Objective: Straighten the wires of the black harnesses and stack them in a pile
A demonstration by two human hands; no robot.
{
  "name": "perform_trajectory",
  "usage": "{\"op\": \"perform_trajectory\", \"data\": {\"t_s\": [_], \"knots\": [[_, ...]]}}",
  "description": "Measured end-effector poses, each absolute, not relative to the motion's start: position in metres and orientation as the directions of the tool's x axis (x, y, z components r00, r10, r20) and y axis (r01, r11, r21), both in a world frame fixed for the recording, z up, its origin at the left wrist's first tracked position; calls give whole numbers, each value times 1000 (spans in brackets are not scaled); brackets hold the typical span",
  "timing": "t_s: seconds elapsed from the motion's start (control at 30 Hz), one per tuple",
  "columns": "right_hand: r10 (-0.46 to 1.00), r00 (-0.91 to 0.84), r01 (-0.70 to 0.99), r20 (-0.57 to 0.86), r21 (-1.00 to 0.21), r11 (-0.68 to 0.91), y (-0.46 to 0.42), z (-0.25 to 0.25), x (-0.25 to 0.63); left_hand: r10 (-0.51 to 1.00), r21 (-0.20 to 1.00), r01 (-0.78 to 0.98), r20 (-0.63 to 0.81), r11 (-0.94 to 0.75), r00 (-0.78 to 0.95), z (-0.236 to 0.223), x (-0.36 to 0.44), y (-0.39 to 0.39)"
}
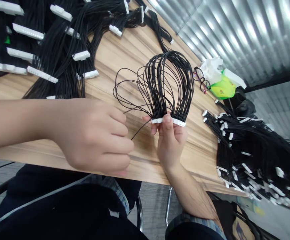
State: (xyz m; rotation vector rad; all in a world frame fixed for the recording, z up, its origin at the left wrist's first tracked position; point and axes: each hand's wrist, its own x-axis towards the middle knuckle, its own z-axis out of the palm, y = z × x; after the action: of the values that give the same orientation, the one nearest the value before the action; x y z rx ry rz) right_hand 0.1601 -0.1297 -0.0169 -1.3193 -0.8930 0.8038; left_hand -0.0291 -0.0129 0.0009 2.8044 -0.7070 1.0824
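Observation:
My right hand [171, 140] pinches a long white connector [181, 122], thumb on its near face and fingers behind. Many thin black wires [168, 66] rise from that connector and bend over in a large loop above it. A few looser strands arc out to the left of the bundle. Left of the connector, my left hand [100, 136] is closed in a fist, slightly blurred. One black wire [140, 130] runs from the connector's left end to the fist's knuckles; its end is hidden there.
Heaps of black wire harnesses [60, 43] with white connectors cover the table's far left. Another large pile [260, 150] lies at the right edge. Glasses [202, 80] and a green-yellow packet [223, 87] sit at the back right, before a corrugated metal wall [225, 26].

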Motion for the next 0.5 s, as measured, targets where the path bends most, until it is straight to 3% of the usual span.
{"op": "perform_trajectory", "data": {"t_s": [0.07,0.23,0.37,0.5], "knots": [[887,453,-4,85,-995,98,-130,-17,161,-331,-124,-334,653,-934,682,-1,-27,-12],[896,441,29,48,-999,39,-131,-21,164,86,-1,118,673,-993,735,5,-24,-8],[900,433,3,55,-998,59,-133,-23,161,90,-70,188,683,-980,725,12,-28,-6],[901,422,64,100,-995,80,-137,-21,158,197,-31,294,674,-955,712,10,-31,-5]]}}
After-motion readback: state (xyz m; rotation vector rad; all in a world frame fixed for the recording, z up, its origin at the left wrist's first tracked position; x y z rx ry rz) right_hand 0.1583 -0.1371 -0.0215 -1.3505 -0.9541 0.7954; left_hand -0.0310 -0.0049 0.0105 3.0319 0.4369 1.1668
